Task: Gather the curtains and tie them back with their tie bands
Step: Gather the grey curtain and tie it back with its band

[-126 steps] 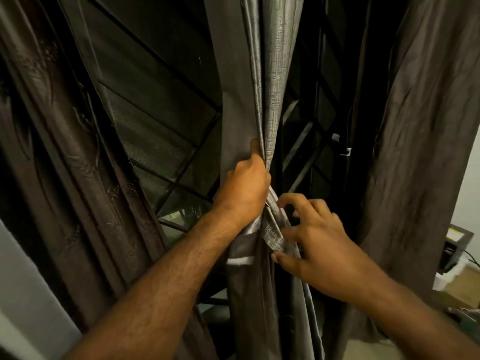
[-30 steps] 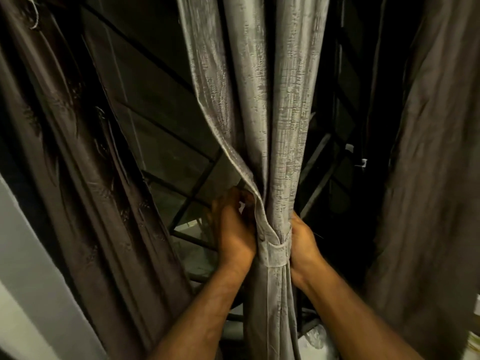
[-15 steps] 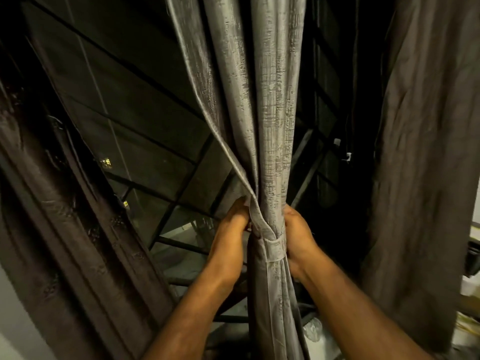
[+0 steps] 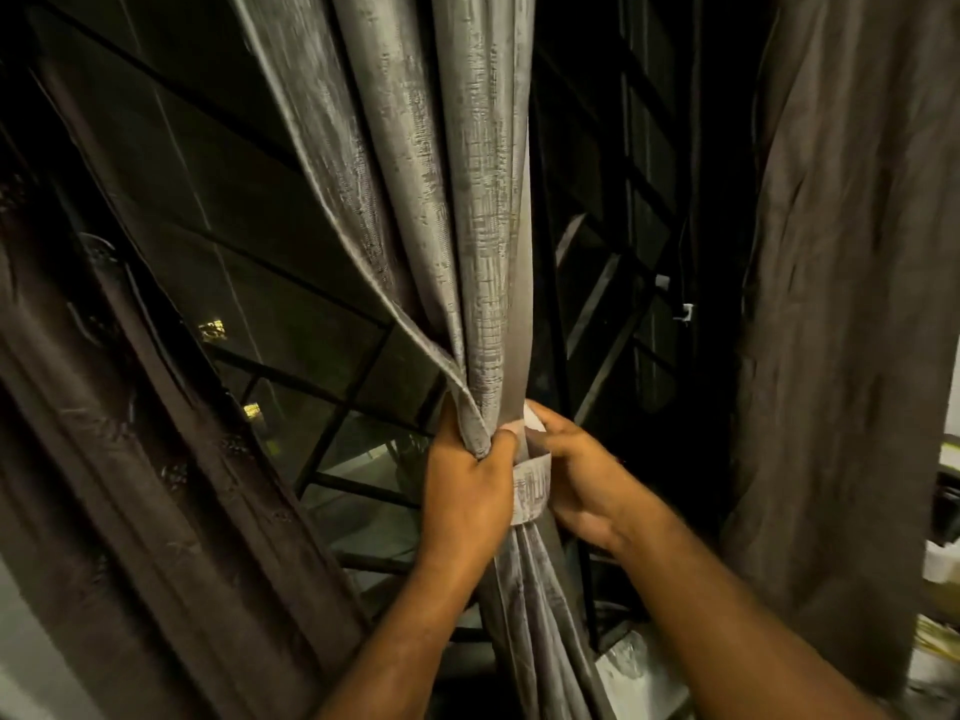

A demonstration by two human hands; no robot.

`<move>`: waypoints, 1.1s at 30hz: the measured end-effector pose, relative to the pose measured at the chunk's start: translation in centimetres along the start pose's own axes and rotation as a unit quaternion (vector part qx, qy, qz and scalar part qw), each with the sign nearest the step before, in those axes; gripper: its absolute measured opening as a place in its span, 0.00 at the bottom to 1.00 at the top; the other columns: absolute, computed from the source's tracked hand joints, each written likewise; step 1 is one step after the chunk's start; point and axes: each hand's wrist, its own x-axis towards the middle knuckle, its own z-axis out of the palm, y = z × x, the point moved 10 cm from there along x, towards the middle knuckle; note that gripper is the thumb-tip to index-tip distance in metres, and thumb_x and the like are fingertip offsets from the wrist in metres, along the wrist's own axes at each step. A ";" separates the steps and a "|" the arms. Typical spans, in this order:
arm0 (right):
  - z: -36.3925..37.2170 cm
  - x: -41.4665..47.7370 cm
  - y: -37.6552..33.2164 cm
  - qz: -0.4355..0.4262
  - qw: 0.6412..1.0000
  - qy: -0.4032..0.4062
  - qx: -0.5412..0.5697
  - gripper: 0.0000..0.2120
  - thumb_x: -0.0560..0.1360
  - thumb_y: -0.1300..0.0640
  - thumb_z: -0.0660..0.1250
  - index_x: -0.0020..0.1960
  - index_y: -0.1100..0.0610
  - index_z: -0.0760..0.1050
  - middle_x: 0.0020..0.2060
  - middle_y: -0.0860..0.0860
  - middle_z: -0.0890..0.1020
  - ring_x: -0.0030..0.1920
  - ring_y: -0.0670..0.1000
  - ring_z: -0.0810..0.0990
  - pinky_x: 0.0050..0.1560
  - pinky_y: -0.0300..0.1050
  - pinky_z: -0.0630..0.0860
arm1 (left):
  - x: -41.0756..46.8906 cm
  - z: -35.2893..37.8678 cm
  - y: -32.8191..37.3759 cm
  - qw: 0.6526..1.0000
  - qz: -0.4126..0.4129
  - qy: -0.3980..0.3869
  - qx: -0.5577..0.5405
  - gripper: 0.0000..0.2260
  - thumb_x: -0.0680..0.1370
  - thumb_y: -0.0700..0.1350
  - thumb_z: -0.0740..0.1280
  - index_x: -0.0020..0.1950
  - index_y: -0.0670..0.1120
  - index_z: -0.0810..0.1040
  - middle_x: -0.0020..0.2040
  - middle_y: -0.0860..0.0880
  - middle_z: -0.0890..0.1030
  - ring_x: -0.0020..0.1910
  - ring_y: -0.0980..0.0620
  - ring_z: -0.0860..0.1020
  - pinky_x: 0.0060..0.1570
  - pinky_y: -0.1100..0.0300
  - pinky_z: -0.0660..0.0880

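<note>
A shiny grey curtain (image 4: 457, 200) hangs in the middle, gathered into one bunch at waist height. A pale tie band (image 4: 531, 491) of the same cloth wraps the front of the bunch. My left hand (image 4: 465, 485) grips the gathered folds on the left, thumb across the front just above the band. My right hand (image 4: 582, 475) holds the band on the right side, fingers reaching behind the bunch. The band's ends are hidden behind the curtain.
A dark brown patterned curtain (image 4: 130, 459) hangs at the left and a plain brown one (image 4: 841, 304) at the right. Behind is a dark window with a black metal grille (image 4: 343, 423). Cluttered objects (image 4: 940, 563) show at the right edge.
My left hand has come round from behind the curtain to clasp the folds in front. My right hand has slid forward onto the band. The view has drifted slightly.
</note>
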 end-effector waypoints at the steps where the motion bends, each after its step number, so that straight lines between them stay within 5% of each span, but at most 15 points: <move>1: -0.2 0.1 -0.1 0.001 1.000 -0.001 0.005 0.22 0.77 0.69 0.60 0.69 0.61 0.74 0.62 0.64 0.80 0.59 0.62 0.80 0.59 0.52 0.79 | 0.0 0.0 0.0 1.000 -0.004 -0.001 -0.007 0.17 0.77 0.42 0.70 0.66 0.49 0.78 0.54 0.57 0.82 0.52 0.64 0.80 0.49 0.73 0.76; 5: -1.7 0.9 -0.6 -0.037 0.998 0.052 0.002 0.17 0.74 0.76 0.58 0.60 0.66 0.74 0.51 0.64 0.82 0.49 0.60 0.82 0.50 0.51 0.81 | -0.4 0.9 -0.1 0.999 -0.013 -0.034 -0.037 0.18 0.76 0.44 0.72 0.64 0.52 0.77 0.56 0.56 0.83 0.55 0.61 0.81 0.55 0.63 0.78; 8: -2.3 0.9 -0.9 -0.095 0.989 0.111 0.003 0.11 0.72 0.73 0.66 0.53 0.62 0.74 0.38 0.57 0.84 0.38 0.54 0.83 0.38 0.46 0.82 | -0.9 2.0 -0.3 0.997 -0.003 -0.076 -0.020 0.29 0.66 0.54 0.77 0.65 0.58 0.71 0.57 0.57 0.81 0.56 0.63 0.80 0.52 0.66 0.77; 10: -2.3 0.6 -1.0 -0.120 0.983 0.136 -0.023 0.09 0.72 0.72 0.69 0.49 0.63 0.74 0.35 0.54 0.83 0.35 0.51 0.83 0.35 0.44 0.82 | -0.8 1.6 -0.5 0.999 0.002 -0.038 0.020 0.31 0.63 0.53 0.78 0.62 0.62 0.69 0.57 0.57 0.80 0.55 0.62 0.80 0.51 0.64 0.78; 14: -2.4 0.9 -1.4 -0.114 0.984 0.122 -0.067 0.08 0.73 0.72 0.70 0.46 0.62 0.76 0.35 0.56 0.82 0.35 0.50 0.81 0.35 0.42 0.80 | -0.2 -0.6 -0.2 0.997 0.008 0.057 0.057 0.23 0.70 0.42 0.76 0.64 0.52 0.76 0.52 0.56 0.83 0.52 0.58 0.82 0.53 0.55 0.81; 19: -2.3 1.4 -2.0 -0.019 0.999 -0.030 -0.004 0.13 0.71 0.64 0.66 0.55 0.65 0.80 0.46 0.59 0.84 0.45 0.54 0.84 0.49 0.46 0.81 | 0.3 -1.8 -0.5 0.997 0.008 0.075 0.020 0.18 0.71 0.37 0.75 0.60 0.48 0.80 0.47 0.57 0.84 0.47 0.60 0.83 0.48 0.62 0.81; 26: -2.6 1.6 -2.9 -0.058 0.993 0.009 -0.099 0.04 0.74 0.67 0.69 0.48 0.62 0.82 0.40 0.54 0.85 0.41 0.49 0.85 0.43 0.42 0.82 | 0.2 -1.4 -0.1 0.995 0.014 0.091 0.033 0.20 0.69 0.43 0.78 0.57 0.52 0.77 0.48 0.57 0.83 0.45 0.64 0.82 0.44 0.67 0.80; 29: -2.5 1.6 -2.2 -0.074 0.985 0.053 -0.144 0.13 0.73 0.76 0.66 0.44 0.60 0.81 0.38 0.54 0.83 0.40 0.51 0.82 0.41 0.42 0.80 | 0.2 -1.1 0.3 0.991 0.015 0.122 0.056 0.25 0.67 0.51 0.79 0.59 0.56 0.73 0.51 0.57 0.81 0.51 0.58 0.81 0.48 0.62 0.79; 33: -2.3 1.9 -2.2 -0.065 0.988 0.057 -0.127 0.08 0.72 0.75 0.68 0.46 0.64 0.80 0.40 0.55 0.85 0.41 0.51 0.84 0.42 0.42 0.82 | 0.6 -2.2 0.0 0.982 -0.004 0.179 0.058 0.21 0.68 0.47 0.79 0.58 0.49 0.78 0.47 0.55 0.79 0.52 0.51 0.80 0.48 0.59 0.75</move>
